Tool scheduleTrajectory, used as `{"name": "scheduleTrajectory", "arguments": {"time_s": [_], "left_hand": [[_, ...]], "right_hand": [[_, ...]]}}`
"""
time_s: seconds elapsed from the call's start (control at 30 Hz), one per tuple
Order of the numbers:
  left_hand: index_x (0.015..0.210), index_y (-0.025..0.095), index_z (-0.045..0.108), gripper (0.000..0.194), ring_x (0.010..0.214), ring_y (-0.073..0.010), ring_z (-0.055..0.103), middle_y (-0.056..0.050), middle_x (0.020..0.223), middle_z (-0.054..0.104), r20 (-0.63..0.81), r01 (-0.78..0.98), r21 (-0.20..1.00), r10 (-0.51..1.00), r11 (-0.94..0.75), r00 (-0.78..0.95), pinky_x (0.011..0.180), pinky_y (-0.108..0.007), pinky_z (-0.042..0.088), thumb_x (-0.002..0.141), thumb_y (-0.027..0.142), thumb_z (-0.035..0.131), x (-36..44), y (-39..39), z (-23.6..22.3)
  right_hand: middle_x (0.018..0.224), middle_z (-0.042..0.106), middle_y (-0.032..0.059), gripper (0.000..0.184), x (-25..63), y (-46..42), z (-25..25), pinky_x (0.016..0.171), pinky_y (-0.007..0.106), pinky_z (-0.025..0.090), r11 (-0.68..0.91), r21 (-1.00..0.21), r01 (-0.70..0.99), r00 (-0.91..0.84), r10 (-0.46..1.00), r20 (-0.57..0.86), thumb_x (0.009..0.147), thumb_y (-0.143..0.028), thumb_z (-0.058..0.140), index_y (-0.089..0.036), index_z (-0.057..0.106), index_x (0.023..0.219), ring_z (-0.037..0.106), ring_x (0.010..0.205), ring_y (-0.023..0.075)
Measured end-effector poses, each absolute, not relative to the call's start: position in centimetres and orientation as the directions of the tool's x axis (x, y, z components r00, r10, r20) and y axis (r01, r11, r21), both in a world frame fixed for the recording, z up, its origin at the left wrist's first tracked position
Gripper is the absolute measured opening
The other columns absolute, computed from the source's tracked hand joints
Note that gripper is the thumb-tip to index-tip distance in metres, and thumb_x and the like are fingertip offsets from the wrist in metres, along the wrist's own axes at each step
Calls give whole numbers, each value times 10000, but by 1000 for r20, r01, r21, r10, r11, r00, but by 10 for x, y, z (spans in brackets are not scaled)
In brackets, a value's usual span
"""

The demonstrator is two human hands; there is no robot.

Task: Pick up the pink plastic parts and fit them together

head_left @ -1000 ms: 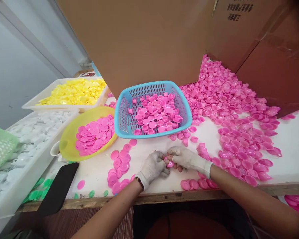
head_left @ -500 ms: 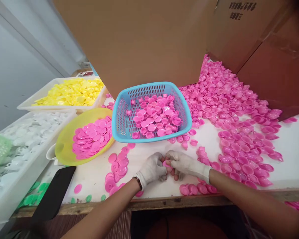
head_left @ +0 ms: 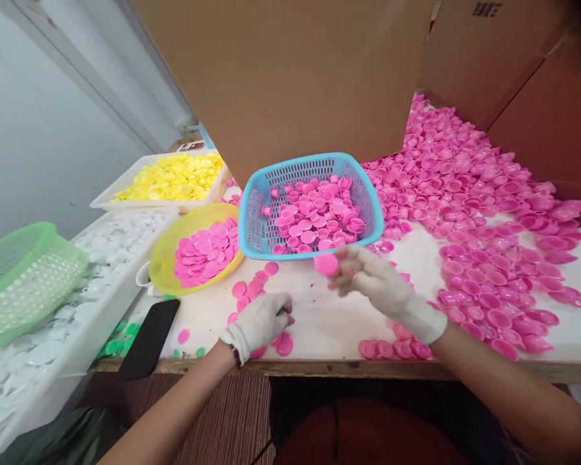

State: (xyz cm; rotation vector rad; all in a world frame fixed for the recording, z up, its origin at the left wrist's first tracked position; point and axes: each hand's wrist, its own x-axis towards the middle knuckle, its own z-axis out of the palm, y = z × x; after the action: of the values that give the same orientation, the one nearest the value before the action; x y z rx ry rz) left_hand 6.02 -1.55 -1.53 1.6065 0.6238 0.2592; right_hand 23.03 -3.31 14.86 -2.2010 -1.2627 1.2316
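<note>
Both my hands wear white gloves. My right hand (head_left: 375, 281) is lifted over the white table just in front of the blue basket (head_left: 256, 223), its fingertips pinched on a pink cap piece (head_left: 326, 264). My left hand (head_left: 264, 320) is curled low on the table among loose pink lids (head_left: 252, 290); what its fingers hold, if anything, is hidden. The basket holds several assembled pink caps (head_left: 314, 216). A yellow bowl (head_left: 172, 255) to its left is filled with flat pink lids.
A big heap of pink cups (head_left: 479, 213) covers the table's right side. Cardboard boxes (head_left: 295, 71) stand behind. On the left are a white tray of yellow lids (head_left: 172, 177), a tray of white lids (head_left: 97, 258), a green basket (head_left: 22, 274) and a black phone (head_left: 150, 337).
My hands were together on a pink piece; now they have parted. The right hand rose toward the blue basket with the piece, the left dropped to the loose lids. The view shifted.
</note>
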Motion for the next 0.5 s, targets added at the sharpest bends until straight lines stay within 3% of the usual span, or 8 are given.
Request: {"name": "scheduleTrajectory", "arguments": {"time_s": [0.03,0.1,0.17,0.23,0.3,0.37,0.43,0.5], "left_hand": [[791,188,568,115,718,-168,573,-32,767,610,-199,304,944,512,-129,835,660,-265,421,704,132,518,51,-18,-17],[873,185,579,254,804,-199,576,-69,894,613,-242,394,879,460,-267,854,718,-303,421,684,67,456,39,-25,-19],[902,171,563,289,852,-212,566,-97,974,590,-275,444,838,457,-318,846,740,-319,422,679,45,429,35,-32,-21],[857,165,541,226,866,-207,552,-94,973,577,-281,458,838,485,-296,828,757,-320,421,687,54,442,35,-37,-23],[788,176,511,128,809,-186,543,-56,874,578,-278,439,872,519,-216,808,744,-312,420,708,87,464,37,-38,-26],[740,188,480,51,728,-160,525,-10,754,552,-257,361,930,572,-73,779,696,-293,421,737,137,483,41,-38,-27],[763,191,470,27,638,-131,507,22,675,515,-252,195,968,606,160,754,611,-261,423,762,198,496,48,-37,-25],[836,183,470,106,555,-104,503,33,655,515,-270,-15,897,575,441,773,531,-233,429,777,258,515,59,-36,-18]], "right_hand": [[998,609,71,365,227,-27,157,645,263,513,-507,-701,501,241,860,-449,849,-248,404,-216,339,1207,639,791,148],[1016,605,67,394,226,-23,172,649,266,500,-476,-691,545,204,874,-441,842,-260,423,-218,350,1228,632,788,151],[909,624,41,320,229,-32,181,630,252,475,-469,-502,727,125,809,-575,805,-224,477,-199,485,1124,612,729,146],[858,628,32,228,234,-52,183,685,266,453,-315,-245,917,47,696,-717,756,-147,510,-188,587,967,594,764,160],[857,623,44,181,238,-73,180,763,302,421,-70,-40,997,11,610,-792,733,-87,512,-178,619,848,573,831,186],[834,611,61,147,240,-89,172,786,331,397,107,83,991,5,582,-814,753,-78,504,-165,616,793,555,838,202],[834,607,71,121,241,-93,162,777,341,388,171,144,975,11,605,-796,788,-106,503,-159,612,793,545,830,208],[875,610,78,136,239,-89,152,789,343,382,152,146,977,6,675,-738,809,-118,491,-162,614,847,537,859,213]]}}
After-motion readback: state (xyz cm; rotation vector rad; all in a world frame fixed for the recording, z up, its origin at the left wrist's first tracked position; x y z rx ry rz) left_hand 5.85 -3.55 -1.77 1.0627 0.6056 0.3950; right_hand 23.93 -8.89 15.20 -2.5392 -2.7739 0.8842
